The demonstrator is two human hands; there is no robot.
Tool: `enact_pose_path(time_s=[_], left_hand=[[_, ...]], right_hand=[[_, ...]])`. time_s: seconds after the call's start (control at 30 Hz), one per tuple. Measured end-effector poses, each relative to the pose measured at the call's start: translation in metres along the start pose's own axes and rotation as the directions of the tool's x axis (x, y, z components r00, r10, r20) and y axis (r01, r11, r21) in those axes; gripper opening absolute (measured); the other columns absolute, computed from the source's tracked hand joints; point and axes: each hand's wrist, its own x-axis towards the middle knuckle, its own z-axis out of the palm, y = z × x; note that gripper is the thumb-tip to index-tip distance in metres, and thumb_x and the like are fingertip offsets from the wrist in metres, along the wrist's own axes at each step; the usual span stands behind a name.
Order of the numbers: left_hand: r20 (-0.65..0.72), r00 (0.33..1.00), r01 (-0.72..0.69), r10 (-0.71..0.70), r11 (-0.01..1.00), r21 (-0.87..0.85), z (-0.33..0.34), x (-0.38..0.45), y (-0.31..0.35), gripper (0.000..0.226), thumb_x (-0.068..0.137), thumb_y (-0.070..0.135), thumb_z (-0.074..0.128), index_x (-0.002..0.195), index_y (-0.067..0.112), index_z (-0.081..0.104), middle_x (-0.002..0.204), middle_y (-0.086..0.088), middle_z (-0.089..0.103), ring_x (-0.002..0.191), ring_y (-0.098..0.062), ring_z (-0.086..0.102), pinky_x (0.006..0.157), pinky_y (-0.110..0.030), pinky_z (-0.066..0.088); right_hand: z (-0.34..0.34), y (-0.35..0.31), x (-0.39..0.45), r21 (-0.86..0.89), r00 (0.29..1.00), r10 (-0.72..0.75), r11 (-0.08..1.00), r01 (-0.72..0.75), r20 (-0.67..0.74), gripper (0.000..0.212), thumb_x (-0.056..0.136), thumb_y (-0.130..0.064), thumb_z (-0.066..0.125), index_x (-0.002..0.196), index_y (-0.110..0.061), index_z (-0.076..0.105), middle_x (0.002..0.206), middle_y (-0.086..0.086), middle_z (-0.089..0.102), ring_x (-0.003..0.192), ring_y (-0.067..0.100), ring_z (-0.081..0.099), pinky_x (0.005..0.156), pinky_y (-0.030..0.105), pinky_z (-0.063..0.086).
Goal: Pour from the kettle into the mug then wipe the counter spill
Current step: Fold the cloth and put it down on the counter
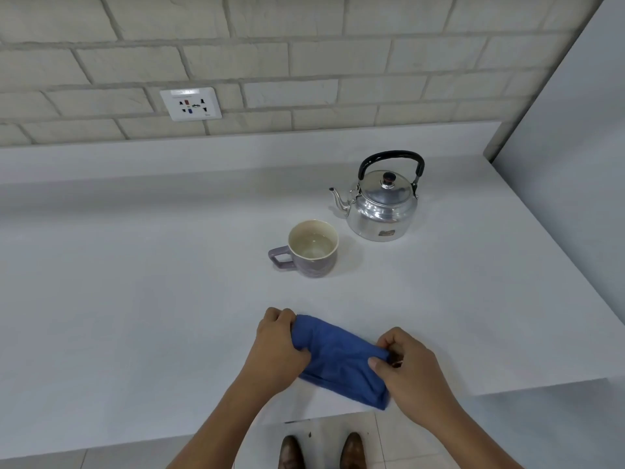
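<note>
Both hands are on the cloth: the left hand (277,346) is clenched around the far left end of the blue cloth (341,360), and the right hand (406,363) pinches its right end between thumb and fingertips. That cloth lies folded into a soft, fuzzy band, lying on the near part of the counter (135,299), close to the front edge. Nothing stands between it and the mug (313,248); bare counter separates them. One mug, upright, round, glazed lilac outside and cream inside, with a squared handle pointing left and clear liquid low in the bottom. Just beyond it and to the right, apart from it, sits one kettle (382,204), shiny dented metal, squat and rounded, lid on with a dark knob, black arched handle standing up, curved spout aimed left toward the mug's side. Any spill on the counter is too faint to make out. One white wall socket (191,103) sits on the pale brick-pattern wall behind. Down below the counter edge, two brown shoes (323,451) on pale floor tiles.
</note>
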Motion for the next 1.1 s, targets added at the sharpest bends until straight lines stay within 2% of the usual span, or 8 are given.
enact_pose_path(time_s=[0.17,0.27,0.4,0.47,0.53,0.7,0.9,1.1], left_hand=[[-0.026,1.000,0.011,-0.016,0.982,-0.186,-0.001,-0.013,-0.014,0.030,0.075,-0.002,0.069,0.083,0.015,0.046,0.075,0.000,0.052,0.061,-0.009,0.044,0.055,-0.016,0.043],[-0.046,0.997,0.035,-0.056,0.932,-0.360,-0.003,-0.021,-0.022,0.028,0.077,-0.002,0.068,0.087,0.017,0.050,0.077,0.001,0.061,0.064,-0.007,0.053,0.054,-0.017,0.046],[-0.133,0.980,0.033,-0.151,0.771,-0.636,-0.019,-0.032,-0.031,0.030,0.070,0.003,0.065,0.092,0.023,0.064,0.083,0.006,0.073,0.071,-0.007,0.067,0.059,-0.018,0.052],[-0.185,0.958,0.022,-0.220,0.699,-0.715,-0.036,-0.036,-0.039,0.033,0.066,0.008,0.063,0.089,0.030,0.068,0.087,0.002,0.075,0.071,-0.010,0.070,0.060,-0.023,0.057],[-0.222,0.937,0.009,-0.270,0.653,-0.758,-0.058,-0.038,-0.050,0.033,0.067,0.008,0.063,0.090,0.030,0.069,0.091,0.000,0.076,0.075,-0.016,0.073,0.065,-0.033,0.061],[-0.312,0.888,0.006,-0.338,0.686,-0.727,-0.110,-0.033,-0.089,0.029,0.085,-0.005,0.068,0.100,0.020,0.070,0.096,0.000,0.078,0.083,-0.024,0.074,0.070,-0.039,0.061],[-0.387,0.849,0.051,-0.360,0.784,-0.618,-0.149,-0.020,-0.129,0.028,0.084,0.002,0.075,0.104,0.021,0.071,0.099,0.002,0.078,0.086,-0.023,0.075,0.069,-0.032,0.056],[-0.388,0.852,0.140,-0.351,0.868,-0.477,-0.165,-0.006,-0.162,0.031,0.084,0.004,0.077,0.112,0.015,0.071,0.102,0.001,0.076,0.085,-0.015,0.073,0.065,-0.022,0.052]], right_hand=[[0.001,-0.026,0.001,0.251,0.996,-0.082,0.965,0.071,0.033,0.017,0.089,-0.003,0.072,0.086,-0.018,0.065,0.074,0.001,0.069,0.070,0.018,0.064,0.066,0.025,0.051],[0.005,-0.048,0.003,0.366,0.994,-0.104,0.927,0.084,0.036,0.015,0.090,0.001,0.070,0.089,-0.013,0.067,0.080,0.009,0.073,0.075,0.022,0.069,0.068,0.030,0.054],[0.014,-0.078,0.007,0.455,0.991,-0.115,0.888,0.069,0.075,0.011,0.091,-0.001,0.070,0.092,-0.012,0.067,0.082,0.014,0.076,0.077,0.027,0.072,0.069,0.036,0.055],[0.024,-0.093,0.011,0.465,0.988,-0.126,0.883,0.070,0.090,0.010,0.090,-0.004,0.071,0.093,-0.013,0.068,0.086,0.013,0.077,0.084,0.030,0.073,0.074,0.041,0.057],[0.036,-0.106,0.016,0.456,0.989,-0.133,0.886,0.088,0.066,0.012,0.087,-0.005,0.075,0.092,-0.015,0.070,0.088,0.005,0.078,0.086,0.024,0.074,0.077,0.037,0.058],[0.080,-0.130,0.041,0.419,0.991,-0.130,0.902,0.101,0.041,0.015,0.081,-0.011,0.081,0.088,-0.023,0.074,0.091,0.002,0.075,0.087,0.018,0.072,0.077,0.032,0.057],[0.135,-0.148,0.077,0.357,0.988,-0.135,0.929,0.097,0.081,0.015,0.080,-0.018,0.084,0.089,-0.024,0.073,0.090,-0.004,0.077,0.087,0.010,0.073,0.080,0.026,0.058],[0.169,-0.157,0.099,0.212,0.989,-0.113,0.973,0.090,0.098,0.018,0.077,-0.012,0.083,0.084,-0.024,0.071,0.079,-0.009,0.073,0.074,0.005,0.069,0.063,0.009,0.049]])
